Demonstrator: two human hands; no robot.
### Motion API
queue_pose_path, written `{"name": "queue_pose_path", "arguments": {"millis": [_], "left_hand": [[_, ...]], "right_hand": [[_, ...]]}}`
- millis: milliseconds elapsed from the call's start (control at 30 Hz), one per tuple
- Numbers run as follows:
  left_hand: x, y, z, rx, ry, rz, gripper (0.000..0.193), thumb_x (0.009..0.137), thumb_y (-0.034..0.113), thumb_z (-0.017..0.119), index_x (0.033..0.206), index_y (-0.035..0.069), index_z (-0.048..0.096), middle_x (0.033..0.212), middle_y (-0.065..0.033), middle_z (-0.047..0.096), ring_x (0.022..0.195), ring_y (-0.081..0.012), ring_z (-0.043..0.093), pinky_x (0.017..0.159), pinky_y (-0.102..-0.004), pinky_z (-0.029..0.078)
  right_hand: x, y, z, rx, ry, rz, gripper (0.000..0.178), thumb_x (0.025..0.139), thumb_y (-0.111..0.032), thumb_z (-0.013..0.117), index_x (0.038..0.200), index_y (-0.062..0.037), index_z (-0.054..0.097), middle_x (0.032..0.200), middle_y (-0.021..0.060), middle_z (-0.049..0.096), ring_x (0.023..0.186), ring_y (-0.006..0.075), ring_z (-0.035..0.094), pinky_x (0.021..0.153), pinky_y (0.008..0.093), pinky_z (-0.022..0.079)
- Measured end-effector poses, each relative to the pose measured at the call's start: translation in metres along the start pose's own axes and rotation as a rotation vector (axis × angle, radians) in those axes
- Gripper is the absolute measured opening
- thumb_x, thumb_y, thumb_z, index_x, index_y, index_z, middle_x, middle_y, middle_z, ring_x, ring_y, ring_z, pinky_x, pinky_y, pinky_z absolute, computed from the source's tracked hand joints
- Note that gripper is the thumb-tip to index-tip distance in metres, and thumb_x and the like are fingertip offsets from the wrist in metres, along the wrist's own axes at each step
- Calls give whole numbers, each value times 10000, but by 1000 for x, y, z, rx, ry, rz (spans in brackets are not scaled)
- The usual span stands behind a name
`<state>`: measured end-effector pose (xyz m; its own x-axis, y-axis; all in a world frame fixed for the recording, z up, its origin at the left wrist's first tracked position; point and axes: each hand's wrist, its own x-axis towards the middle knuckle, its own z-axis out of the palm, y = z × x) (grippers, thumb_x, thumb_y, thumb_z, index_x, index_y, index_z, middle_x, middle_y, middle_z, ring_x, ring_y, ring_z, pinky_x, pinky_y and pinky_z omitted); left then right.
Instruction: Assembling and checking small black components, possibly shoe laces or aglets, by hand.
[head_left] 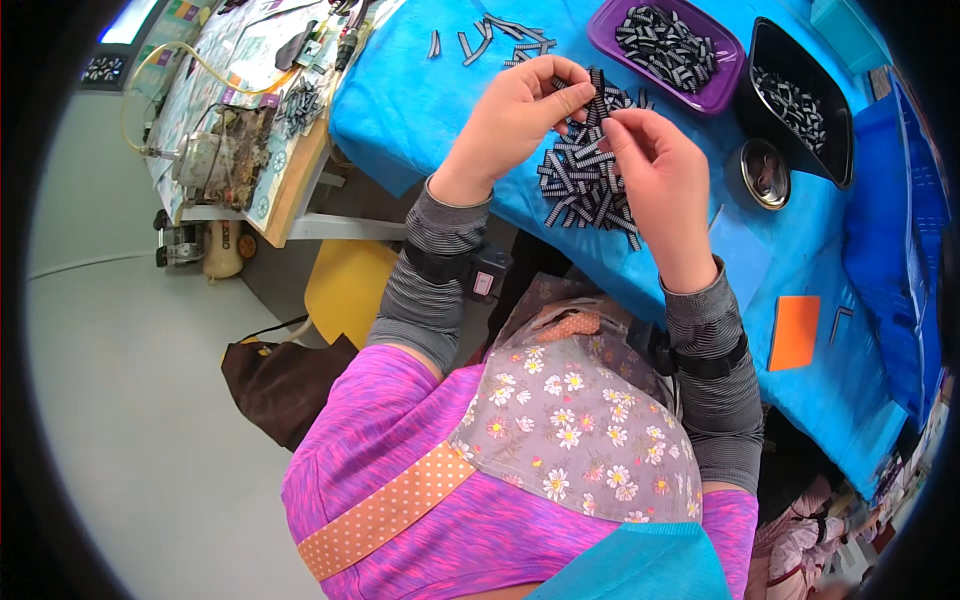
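Observation:
Over a blue-covered table, my left hand (515, 115) pinches a short black-and-white striped strip (598, 88) between thumb and forefinger. My right hand (665, 170) is closed in a pinch close by, its fingertips at the lower end of the same strip; its other fingers curl loosely. Beneath and between both hands lies a heaped pile of similar striped strips (585, 190). Several loose strips (480, 45) are scattered beyond my left hand. Past my right hand stands a purple tray (712, 98) full of strips.
A black bin (748, 108) with more strips stands right of the tray, beside a small round metal dish (748, 178). Further right are an orange pad (793, 335), a hex key (840, 322) and a blue crate (890, 250). A cluttered side table (290, 190) is at left, near a yellow stool (345, 290).

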<state>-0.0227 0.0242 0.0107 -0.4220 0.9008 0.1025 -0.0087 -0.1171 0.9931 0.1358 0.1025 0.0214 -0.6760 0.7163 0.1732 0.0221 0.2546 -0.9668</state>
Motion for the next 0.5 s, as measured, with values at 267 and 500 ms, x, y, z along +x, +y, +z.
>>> {"name": "queue_pose_path", "arguments": {"millis": [267,500], "left_hand": [[0,-5,0,-158,46,-65,167,965,197,627,1044,51,607,937,-5,653,841,-75,618,673,-204,459],[-6,0,10,-120,-6,-30,147,971,190,606,1057,70,600,1043,-49,685,887,-92,618,714,-216,484]], "right_hand": [[-1,2,-18,-140,100,20,128,918,-91,639,957,27,674,752,88,675,666,118,641,604,254,484],[-2,-6,-12,-281,128,-239,110,887,-72,668,947,20,668,787,120,657,656,175,626,603,279,483]]}}
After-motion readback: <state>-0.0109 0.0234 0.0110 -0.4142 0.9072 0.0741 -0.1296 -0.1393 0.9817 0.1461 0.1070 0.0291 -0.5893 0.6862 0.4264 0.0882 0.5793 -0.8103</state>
